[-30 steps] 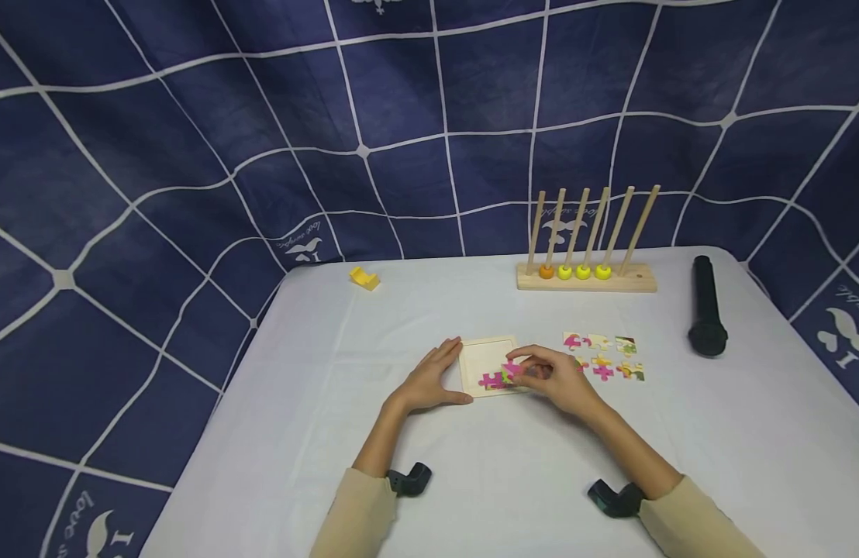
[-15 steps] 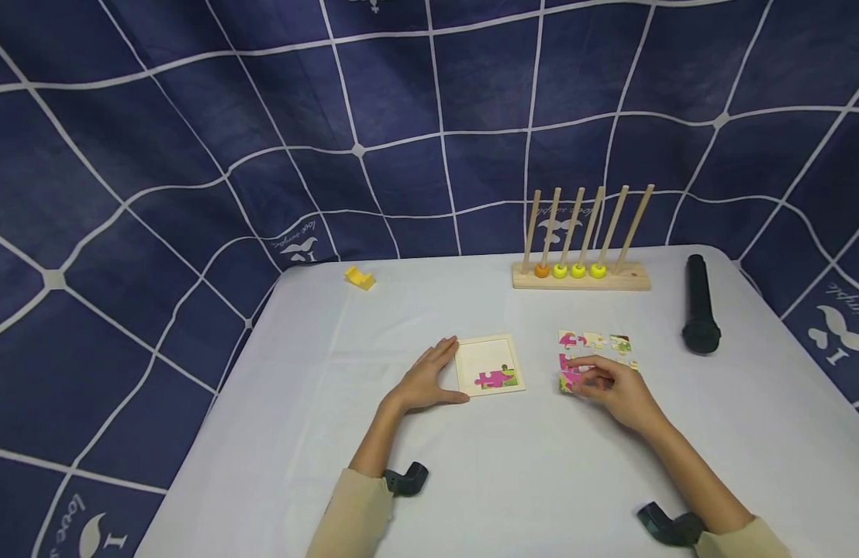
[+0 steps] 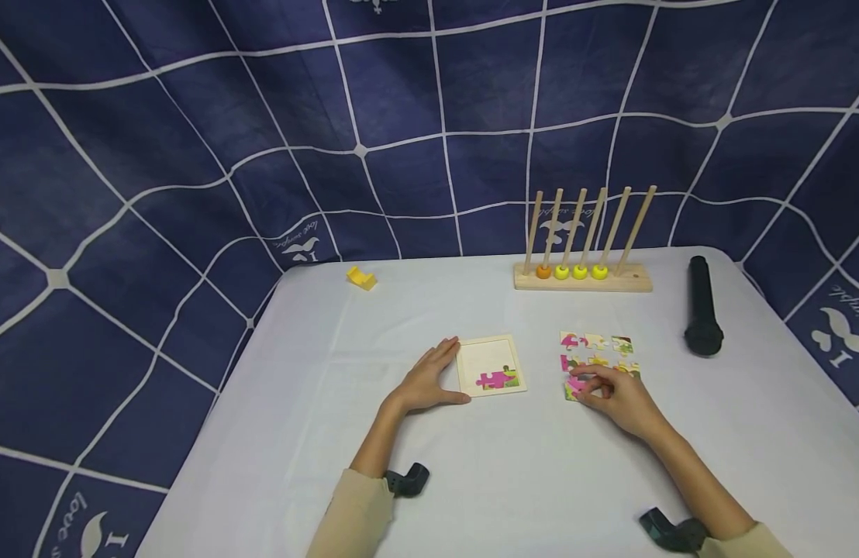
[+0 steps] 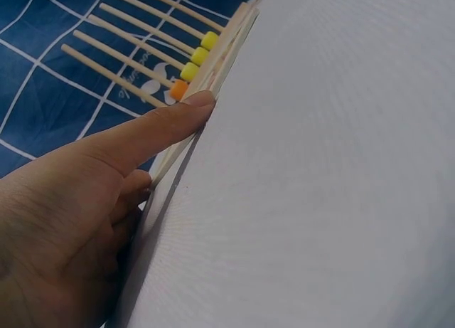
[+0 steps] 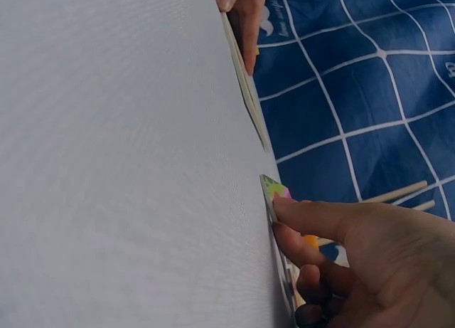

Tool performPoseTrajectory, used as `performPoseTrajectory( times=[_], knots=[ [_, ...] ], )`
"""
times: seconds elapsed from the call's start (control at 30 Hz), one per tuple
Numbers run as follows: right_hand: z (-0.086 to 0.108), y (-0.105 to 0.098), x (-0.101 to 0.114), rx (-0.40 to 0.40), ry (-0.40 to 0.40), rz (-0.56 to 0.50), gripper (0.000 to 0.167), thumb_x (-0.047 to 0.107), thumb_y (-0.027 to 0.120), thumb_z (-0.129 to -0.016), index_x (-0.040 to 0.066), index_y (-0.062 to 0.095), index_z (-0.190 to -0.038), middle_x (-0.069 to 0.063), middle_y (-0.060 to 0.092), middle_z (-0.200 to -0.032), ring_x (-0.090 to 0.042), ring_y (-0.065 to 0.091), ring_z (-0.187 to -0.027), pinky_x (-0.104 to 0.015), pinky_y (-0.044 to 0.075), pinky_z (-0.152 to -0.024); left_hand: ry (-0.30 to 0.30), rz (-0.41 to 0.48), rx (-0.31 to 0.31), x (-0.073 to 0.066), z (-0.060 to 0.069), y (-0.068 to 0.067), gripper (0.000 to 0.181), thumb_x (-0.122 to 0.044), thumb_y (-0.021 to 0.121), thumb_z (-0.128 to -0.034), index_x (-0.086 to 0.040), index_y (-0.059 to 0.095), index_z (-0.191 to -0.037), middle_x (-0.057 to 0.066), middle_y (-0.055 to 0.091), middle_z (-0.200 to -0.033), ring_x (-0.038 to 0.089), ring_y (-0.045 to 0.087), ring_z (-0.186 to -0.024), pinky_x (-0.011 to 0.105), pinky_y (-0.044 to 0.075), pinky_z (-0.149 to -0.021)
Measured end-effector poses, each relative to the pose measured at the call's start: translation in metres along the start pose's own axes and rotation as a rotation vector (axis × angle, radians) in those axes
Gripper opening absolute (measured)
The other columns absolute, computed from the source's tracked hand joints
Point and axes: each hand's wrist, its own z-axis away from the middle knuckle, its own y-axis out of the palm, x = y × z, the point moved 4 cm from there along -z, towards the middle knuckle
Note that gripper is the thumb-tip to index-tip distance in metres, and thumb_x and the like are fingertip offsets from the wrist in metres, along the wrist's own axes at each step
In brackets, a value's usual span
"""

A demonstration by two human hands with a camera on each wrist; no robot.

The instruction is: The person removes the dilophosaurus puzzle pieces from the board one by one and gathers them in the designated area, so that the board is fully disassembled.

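Observation:
In the head view my left hand [image 3: 424,381] rests at the left side of a square wooden puzzle tray [image 3: 474,341], its fingers extended at the far corner and the thumb at the near corner. Joined pink and green puzzle pieces [image 3: 498,379] lie in the tray's near right part. To the right, my right hand [image 3: 621,399] pinches a pink and green jigsaw piece [image 3: 571,390] at the near left of the loose pieces. The right wrist view shows the thumb on that piece [image 5: 274,188]; the other fingers curl below. The hand hides part of the loose pieces.
Several loose jigsaw pieces [image 3: 596,341] lie in rows beyond my right hand. Farther back stands a wooden peg rack [image 3: 639,280] with yellow and orange beads. A black microphone [image 3: 702,306] lies at the right, and a small yellow block [image 3: 362,279] at the back left.
My right hand has moved right, from the tray to the loose pieces, leaving the joined pieces in the tray uncovered. It then shifts slightly nearer with a piece. The left hand stays at the tray.

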Motion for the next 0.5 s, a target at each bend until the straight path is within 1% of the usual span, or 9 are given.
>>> performPoseTrajectory(
  times=[0.13,0.27,0.5],
  knots=[
    [-0.0004,-0.0001,0.0015,0.002,-0.004,0.034,0.034,0.007,0.075,-0.076,0.009,0.066,-0.109,0.006,0.061,-0.071,-0.006,0.038,-0.055,-0.022,0.030,-0.046,-0.002,0.005,-0.008,0.0001,0.0000,0.0004,0.102,-0.047,0.077,-0.0689,-0.009,0.023,-0.147,-0.002,0.015,-0.153,0.013,0.007,-0.140,0.037,0.010,-0.112],
    [-0.0006,0.0003,0.0020,0.013,-0.003,0.050,0.034,0.006,0.074,-0.076,0.008,0.065,-0.109,0.006,0.058,-0.071,-0.006,0.038,-0.056,-0.022,0.030,-0.046,-0.016,0.001,-0.001,0.0006,-0.0004,0.0014,0.103,-0.049,0.076,-0.0689,-0.010,0.022,-0.147,-0.004,0.014,-0.153,0.012,0.006,-0.140,0.036,0.010,-0.112],
    [0.0000,0.0017,-0.0015,0.007,-0.013,0.072,0.034,0.008,0.075,-0.075,0.010,0.066,-0.108,0.007,0.053,-0.068,-0.007,0.039,-0.058,-0.022,0.032,-0.048,0.001,-0.004,-0.011,0.0010,-0.0007,0.0021,0.102,-0.048,0.076,-0.0690,-0.009,0.023,-0.147,-0.002,0.015,-0.153,0.014,0.008,-0.140,0.037,0.011,-0.112]
  ],
)
